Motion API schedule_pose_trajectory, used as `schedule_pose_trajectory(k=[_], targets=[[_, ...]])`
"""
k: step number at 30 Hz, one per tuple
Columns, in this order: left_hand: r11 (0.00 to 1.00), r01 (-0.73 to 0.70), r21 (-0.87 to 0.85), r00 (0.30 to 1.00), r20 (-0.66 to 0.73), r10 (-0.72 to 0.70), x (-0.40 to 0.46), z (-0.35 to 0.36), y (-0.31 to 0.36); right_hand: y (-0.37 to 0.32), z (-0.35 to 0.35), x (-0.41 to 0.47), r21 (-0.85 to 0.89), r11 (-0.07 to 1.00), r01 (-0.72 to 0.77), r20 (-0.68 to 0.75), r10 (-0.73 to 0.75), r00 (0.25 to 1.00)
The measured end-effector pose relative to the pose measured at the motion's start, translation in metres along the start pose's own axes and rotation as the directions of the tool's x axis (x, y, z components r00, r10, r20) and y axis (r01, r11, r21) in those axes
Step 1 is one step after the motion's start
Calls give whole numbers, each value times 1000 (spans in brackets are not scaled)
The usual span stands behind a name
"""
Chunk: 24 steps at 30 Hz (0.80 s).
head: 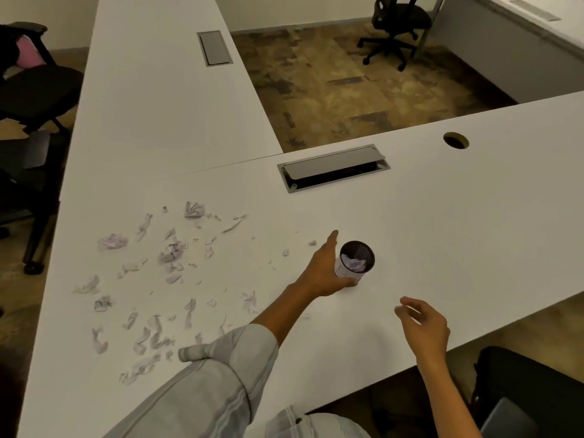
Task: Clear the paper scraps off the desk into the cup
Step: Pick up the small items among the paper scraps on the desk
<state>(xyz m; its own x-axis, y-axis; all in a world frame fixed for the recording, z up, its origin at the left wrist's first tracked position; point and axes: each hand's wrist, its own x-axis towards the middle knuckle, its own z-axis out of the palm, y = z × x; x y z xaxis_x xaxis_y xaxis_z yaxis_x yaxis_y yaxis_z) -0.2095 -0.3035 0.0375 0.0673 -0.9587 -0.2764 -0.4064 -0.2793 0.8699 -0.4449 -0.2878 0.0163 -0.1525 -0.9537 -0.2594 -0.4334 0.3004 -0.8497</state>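
Sleeve: nearest the lens, the grey sleeve of the left arm is crossing the near edge of the desk from 6 o'clock toward the middle.
Cup: I am seeing the dark mesh cup standing about upright near the centre of the desk, with at least one crumpled scrap already lying inside it.
Left hand: my left hand is wrapping around the cup from its 9 o'clock side, thumb at the near base and fingers reaching past the far rim, so it is grasping the cup.
Right hand: my right hand is hovering at the cup's 4 o'clock, fingers loosely curled and released; I cannot make out anything pinched in it.
Paper scraps: most paper scraps are lying spread out at the cup's 9 o'clock, well apart from it, with a few crumbs just beside the left hand.
Step in hand: I am judging this as repositioning the cup toward the pile.
Doing it well: I would be sliding the cup low and level toward 9 o'clock, keeping the mouth up so nothing spills, and parking it beside the dense patch.
Risk: the light cup is likely tipping easily if pushed from the rim.
Surroundings: the cable hatch is sitting at 12 o'clock, a grommet hole at 1 o'clock.
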Motion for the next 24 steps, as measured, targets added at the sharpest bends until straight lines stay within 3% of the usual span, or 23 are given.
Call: schedule_pose_trajectory(k=[3, 8, 12, 15, 18, 24], targets=[[997, 51, 58, 993, -113, -44, -36, -14, -40, 10, 7, -11, -30, 999, 10, 31, -9, 999], [923, 376, 77, 888, -316, -335, -138, -42, -129, 21, 53, -32, -119, 989, 86, 244, -55, 968], [801, 597, 43, 755, -367, -543, -222, -62, -185, 27, 110, -47, -257, 939, 228, 515, -67, 855], [721, 686, 95, 689, -405, -602, -270, -73, -209, 27, 145, -54, -389, 838, 382, 662, -34, 749], [665, 739, 106, 630, -457, -627, -307, -79, -224, 24, 171, -64, -432, 769, 471, 733, -5, 680], [510, 852, 119, 495, -502, -709, -353, -76, -240, 21, 219, -106, -353, 715, 603, 843, -36, 537]])
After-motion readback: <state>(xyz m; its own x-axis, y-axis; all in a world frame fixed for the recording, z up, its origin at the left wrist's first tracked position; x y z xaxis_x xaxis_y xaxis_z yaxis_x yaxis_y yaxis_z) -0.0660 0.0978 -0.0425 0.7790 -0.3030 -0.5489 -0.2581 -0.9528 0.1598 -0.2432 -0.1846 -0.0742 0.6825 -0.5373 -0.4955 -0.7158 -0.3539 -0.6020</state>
